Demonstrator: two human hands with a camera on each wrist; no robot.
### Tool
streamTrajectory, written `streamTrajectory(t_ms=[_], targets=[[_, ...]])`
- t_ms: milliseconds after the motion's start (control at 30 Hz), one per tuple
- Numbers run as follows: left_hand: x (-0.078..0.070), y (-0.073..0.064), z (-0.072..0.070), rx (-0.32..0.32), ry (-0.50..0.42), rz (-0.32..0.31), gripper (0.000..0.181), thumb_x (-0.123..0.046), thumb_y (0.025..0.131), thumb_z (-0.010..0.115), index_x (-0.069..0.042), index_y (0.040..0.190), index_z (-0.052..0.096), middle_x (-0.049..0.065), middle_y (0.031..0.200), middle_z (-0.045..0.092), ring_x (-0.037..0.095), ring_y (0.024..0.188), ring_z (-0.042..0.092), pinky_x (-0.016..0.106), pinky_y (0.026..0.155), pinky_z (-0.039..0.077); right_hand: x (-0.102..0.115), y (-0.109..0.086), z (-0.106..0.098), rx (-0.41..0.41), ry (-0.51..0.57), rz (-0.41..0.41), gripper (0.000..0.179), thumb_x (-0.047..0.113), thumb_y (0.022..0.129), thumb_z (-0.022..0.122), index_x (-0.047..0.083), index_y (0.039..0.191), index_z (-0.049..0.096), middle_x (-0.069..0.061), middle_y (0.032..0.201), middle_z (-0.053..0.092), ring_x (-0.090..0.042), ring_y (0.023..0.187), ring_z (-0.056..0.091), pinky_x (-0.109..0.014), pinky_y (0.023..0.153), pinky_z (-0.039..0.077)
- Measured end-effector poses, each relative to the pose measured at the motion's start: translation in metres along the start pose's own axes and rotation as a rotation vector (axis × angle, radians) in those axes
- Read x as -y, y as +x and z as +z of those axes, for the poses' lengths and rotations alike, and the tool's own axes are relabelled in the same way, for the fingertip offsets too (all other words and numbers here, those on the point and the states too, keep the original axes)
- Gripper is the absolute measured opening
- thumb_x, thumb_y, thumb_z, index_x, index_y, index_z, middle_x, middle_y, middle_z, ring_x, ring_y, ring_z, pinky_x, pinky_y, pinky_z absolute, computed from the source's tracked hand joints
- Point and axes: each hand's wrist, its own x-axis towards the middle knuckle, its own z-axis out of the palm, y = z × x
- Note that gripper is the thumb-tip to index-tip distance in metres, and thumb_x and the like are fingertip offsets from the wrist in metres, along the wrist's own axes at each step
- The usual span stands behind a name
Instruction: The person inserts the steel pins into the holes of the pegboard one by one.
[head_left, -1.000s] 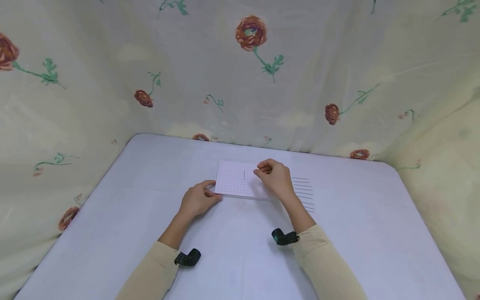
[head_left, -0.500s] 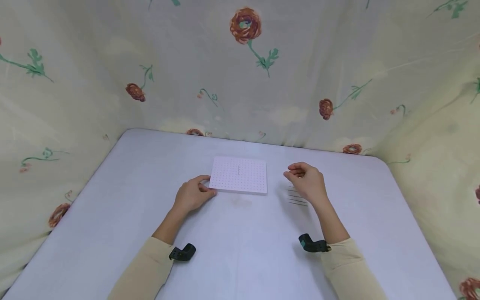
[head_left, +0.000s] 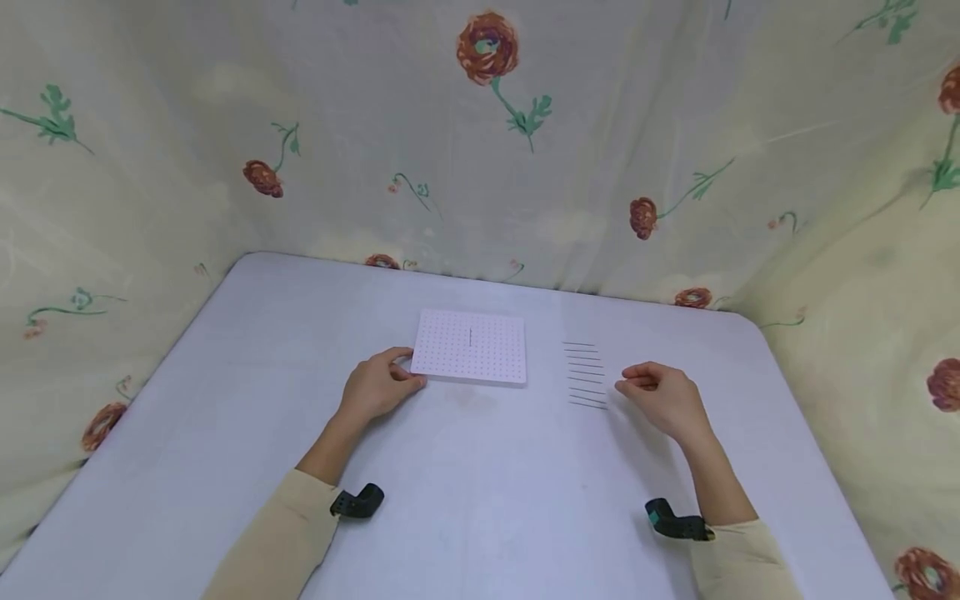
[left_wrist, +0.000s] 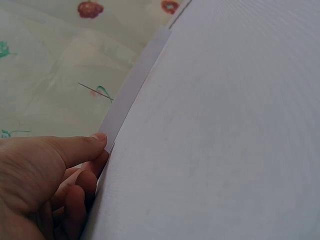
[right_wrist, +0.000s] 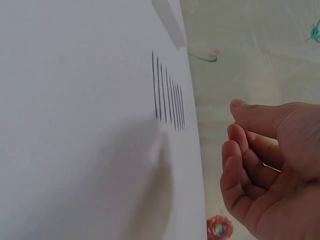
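A white pegboard (head_left: 450, 354), its top dotted with rows of small holes, lies on the table. One thin dark stick (head_left: 471, 337) stands upright in it; the left wrist view also shows this stick (left_wrist: 95, 91) rising above the board's side (left_wrist: 132, 82). My left hand (head_left: 375, 386) grips the board's near left corner between thumb and fingers. To the board's right lie several thin dark sticks (head_left: 585, 373) in a row, roughly parallel. Just right of them hovers my right hand (head_left: 663, 402), fingers loosely bent, with nothing visible between thumb and fingertips (right_wrist: 236, 131).
A white cloth covers the table (head_left: 480, 500). Flower-patterned curtains (head_left: 375, 125) enclose its back and sides. Black wrist cameras sit on the left cuff (head_left: 358, 502) and the right cuff (head_left: 677, 521).
My right hand has moved from above the pegboard rightward, past the row of sticks, uncovering them. My left hand stays at the board's corner. The head view has shifted slightly.
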Motion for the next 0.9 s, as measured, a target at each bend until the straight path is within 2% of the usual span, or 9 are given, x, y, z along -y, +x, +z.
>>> streamTrajectory(t_ms=[267,467,633,900], targets=[[-0.002,-0.001,-0.001,-0.006,-0.013,-0.003,0.062,-0.035,0.088,0.079,-0.011,0.142,0.059,0.005,0.096,0.079,0.022,0.085,0.07,0.036,0.072,0.049,-0.023,-0.006,-0.003,0.098,-0.054,0.027,0.034,0.027,0.096,0.07,-0.001,0.116,0.069,-0.014,0.1,0.072,-0.024,0.089,0.061,-0.031,0.073,0.045],[-0.001,0.0,-0.001,0.008,-0.006,-0.011,0.061,-0.036,0.089,0.078,-0.012,0.142,0.059,0.006,0.097,0.078,0.022,0.085,0.069,0.035,0.071,0.048,-0.038,-0.007,0.005,0.159,-0.109,0.04,0.026,0.022,0.095,0.07,0.001,0.109,0.071,-0.01,0.092,0.072,-0.021,0.083,0.062,-0.03,0.07,0.046],[-0.001,-0.001,-0.001,0.003,-0.003,-0.011,0.062,-0.036,0.089,0.079,-0.012,0.142,0.059,0.006,0.097,0.078,0.023,0.085,0.069,0.035,0.071,0.048,-0.04,-0.006,0.012,0.147,-0.132,0.04,0.021,0.019,0.092,0.073,0.002,0.104,0.071,-0.008,0.088,0.072,-0.02,0.08,0.061,-0.03,0.069,0.045],[-0.002,-0.002,0.0,0.001,-0.004,-0.022,0.062,-0.037,0.089,0.078,-0.013,0.142,0.059,0.006,0.097,0.077,0.021,0.082,0.067,0.033,0.07,0.048,-0.031,-0.005,0.017,0.126,-0.142,0.037,0.019,0.018,0.091,0.074,0.001,0.101,0.072,-0.008,0.086,0.072,-0.02,0.079,0.062,-0.03,0.07,0.045]])
